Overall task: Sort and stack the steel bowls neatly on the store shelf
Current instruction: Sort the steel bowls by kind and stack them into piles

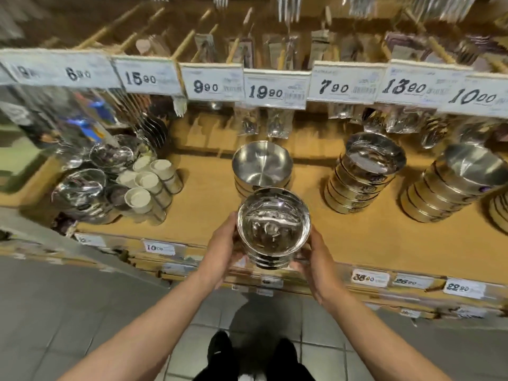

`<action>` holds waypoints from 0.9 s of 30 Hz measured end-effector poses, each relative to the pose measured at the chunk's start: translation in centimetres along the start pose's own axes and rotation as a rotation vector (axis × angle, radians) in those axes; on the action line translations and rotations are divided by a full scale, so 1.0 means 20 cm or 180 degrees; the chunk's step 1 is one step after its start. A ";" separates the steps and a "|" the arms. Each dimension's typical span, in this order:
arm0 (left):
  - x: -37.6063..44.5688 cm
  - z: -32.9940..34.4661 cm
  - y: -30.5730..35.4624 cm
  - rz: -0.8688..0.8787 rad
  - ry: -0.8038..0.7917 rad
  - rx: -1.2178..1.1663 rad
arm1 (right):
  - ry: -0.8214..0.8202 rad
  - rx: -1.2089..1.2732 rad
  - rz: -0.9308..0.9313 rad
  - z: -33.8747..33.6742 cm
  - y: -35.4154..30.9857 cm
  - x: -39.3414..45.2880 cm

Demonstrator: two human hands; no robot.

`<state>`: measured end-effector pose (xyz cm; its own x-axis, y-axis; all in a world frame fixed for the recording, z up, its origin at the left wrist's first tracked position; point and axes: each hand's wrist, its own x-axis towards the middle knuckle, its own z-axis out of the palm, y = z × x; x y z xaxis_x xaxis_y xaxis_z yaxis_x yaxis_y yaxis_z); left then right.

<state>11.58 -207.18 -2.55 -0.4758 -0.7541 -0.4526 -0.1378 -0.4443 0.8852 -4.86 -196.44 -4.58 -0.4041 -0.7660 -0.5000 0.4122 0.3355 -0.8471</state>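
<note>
Steel bowls, a small nested stack (pixel 273 229), sit clamped between the left hand (pixel 220 248) and right hand (pixel 316 259) above the shelf's front edge (pixel 357 237), mid-carry, and next likely need lowering squarely beside the matte stack (pixel 262 167).

Upper rail price tags (pixel 275 90): 15.90, 9.90, 19.90, 7.90, 13.90, 10.00. Shelf-edge tags (pixel 457 288): 22.90, others blurred.

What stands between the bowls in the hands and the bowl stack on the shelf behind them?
Nothing visible. The held bowls hang just before the shelf stack, with only bare shelf board around them.
</note>
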 end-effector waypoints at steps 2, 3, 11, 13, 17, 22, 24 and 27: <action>-0.01 -0.15 0.01 0.0010 0.0090 -0.0014 | -0.0099 -0.0032 -0.0033 0.15 0.00 0.01; -0.01 -0.22 0.02 0.0016 0.0152 -0.0031 | -0.0125 -0.0022 -0.0036 0.23 0.01 0.03; 0.10 -0.61 0.14 0.0119 0.0370 -0.0183 | -0.0064 0.0213 0.0077 0.69 0.01 0.23; 0.14 -0.66 0.17 0.0112 0.0396 -0.0226 | -0.0069 0.0211 0.0066 0.75 0.00 0.26; 0.23 -0.70 0.20 0.0152 0.0360 -0.0352 | -0.0012 0.0411 -0.0065 0.82 0.00 0.33; 0.30 -0.72 0.24 0.0371 0.0246 -0.0704 | 0.0055 0.0517 -0.0239 0.90 -0.03 0.39; 0.32 -0.72 0.23 0.0453 0.0286 -0.0831 | 0.0082 0.0556 -0.0286 0.92 -0.04 0.41; 0.33 -0.71 0.18 0.0649 0.0599 -0.0608 | 0.0099 0.0541 -0.0328 0.95 -0.03 0.44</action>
<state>20.36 -220.66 -3.79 -0.3056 -0.9050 -0.2958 0.1175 -0.3441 0.9315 6.79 -213.91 -5.02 -0.4752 -0.7733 -0.4198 0.4981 0.1569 -0.8528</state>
